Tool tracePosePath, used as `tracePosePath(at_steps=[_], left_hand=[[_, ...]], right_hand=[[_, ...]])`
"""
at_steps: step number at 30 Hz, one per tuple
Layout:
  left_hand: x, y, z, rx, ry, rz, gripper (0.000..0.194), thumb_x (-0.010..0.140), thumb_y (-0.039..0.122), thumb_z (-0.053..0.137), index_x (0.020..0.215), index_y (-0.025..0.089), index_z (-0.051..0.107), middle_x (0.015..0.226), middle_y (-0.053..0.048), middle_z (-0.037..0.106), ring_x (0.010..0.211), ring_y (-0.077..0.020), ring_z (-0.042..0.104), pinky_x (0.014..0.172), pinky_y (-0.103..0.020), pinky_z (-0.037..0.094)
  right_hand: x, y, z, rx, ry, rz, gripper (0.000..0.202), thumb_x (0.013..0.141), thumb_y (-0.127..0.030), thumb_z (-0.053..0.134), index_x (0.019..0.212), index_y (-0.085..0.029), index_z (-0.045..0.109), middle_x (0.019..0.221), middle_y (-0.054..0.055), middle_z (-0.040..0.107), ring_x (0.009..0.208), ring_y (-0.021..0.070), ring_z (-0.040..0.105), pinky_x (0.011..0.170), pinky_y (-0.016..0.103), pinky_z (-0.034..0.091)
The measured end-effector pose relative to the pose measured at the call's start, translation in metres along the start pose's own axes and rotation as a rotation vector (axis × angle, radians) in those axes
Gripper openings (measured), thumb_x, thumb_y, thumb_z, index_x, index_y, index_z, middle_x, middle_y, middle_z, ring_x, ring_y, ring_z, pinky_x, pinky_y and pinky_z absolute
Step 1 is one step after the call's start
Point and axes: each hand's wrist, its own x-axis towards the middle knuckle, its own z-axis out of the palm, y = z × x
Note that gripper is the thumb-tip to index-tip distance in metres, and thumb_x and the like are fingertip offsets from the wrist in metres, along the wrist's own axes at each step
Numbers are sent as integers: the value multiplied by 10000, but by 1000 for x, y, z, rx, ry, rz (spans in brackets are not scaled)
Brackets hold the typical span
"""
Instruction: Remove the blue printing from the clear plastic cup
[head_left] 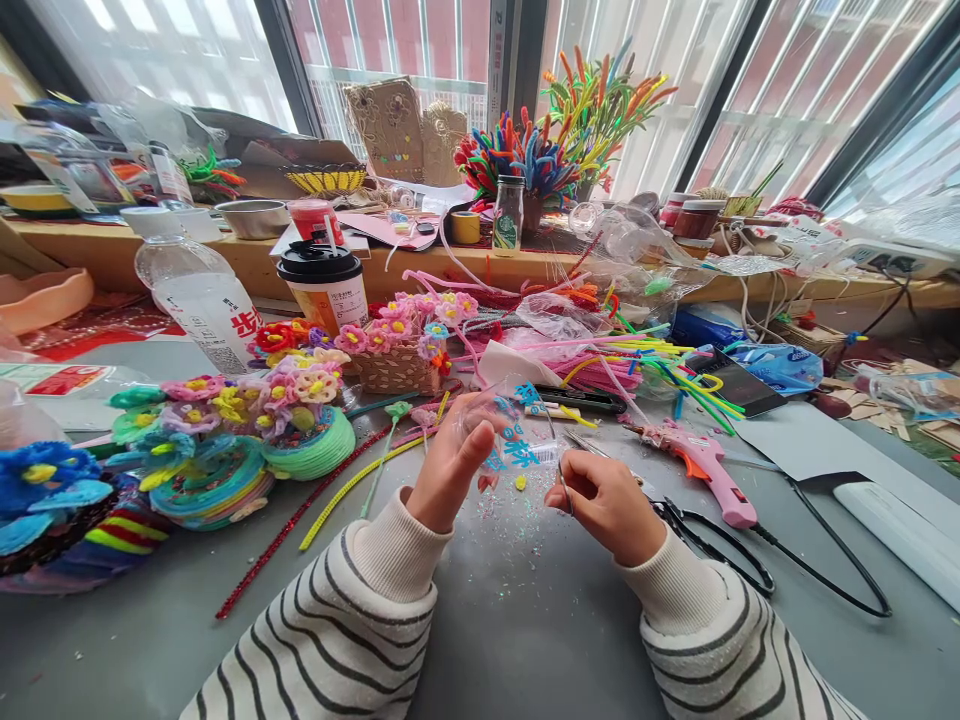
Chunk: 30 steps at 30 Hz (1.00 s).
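Observation:
My left hand (450, 465) is closed around a clear plastic cup (517, 445) printed with blue lettering and a barcode. At the cup's right side my right hand (611, 500) pinches a thin grey strand (564, 485), which curves up along the plastic; whether it is attached there I cannot tell. Below the cup lies a small yellow bit (520, 483) among scattered glitter on the grey table (517, 640). Beside my right wrist are black-handled scissors (739, 560), partly covered by the sleeve and hand.
A pink glue gun (712, 480) with a black cord lies to the right. Colourful pipe cleaners (600, 370) are heaped behind my hands. Fuzzy flower pots (210, 480), a water bottle (195, 290) and a lidded paper cup (322, 285) stand at left.

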Motion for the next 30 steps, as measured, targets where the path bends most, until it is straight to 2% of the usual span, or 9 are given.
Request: tracePosePath(at_steps=[7,17,23,30], left_hand=[[0,0,1,7,-11,-52,652,611,678,484,993,157,394,709,-22,586,358,-46,394,357,-214,281],[-1,3,4,25,48,-116,669,591,677,504,979,141,405,798,-67,564,540,-103,478,430,-228,321],[-1,-2,1,55,31,-72,650,631,652,490,1036,148,421,816,-75,561,681,-159,531,445,-222,355],[-3,2,2,88,1,-64,680,616,677,473,1041,148,432,814,-86,532,715,-176,522,340,-173,345]], right_hand=[[1,-1,0,-76,100,-147,455,800,-532,393,502,-192,344,468,-36,376,459,87,332,455,212,274],[0,-3,0,-3,-33,36,470,727,-595,423,493,-205,308,446,-30,408,430,85,313,424,214,260],[0,-6,-2,-9,-30,21,507,679,-663,417,491,-203,313,455,-43,342,441,87,300,420,212,228],[1,-4,-3,-53,-57,11,545,677,-719,352,514,-200,330,485,-32,383,453,93,322,442,223,247]])
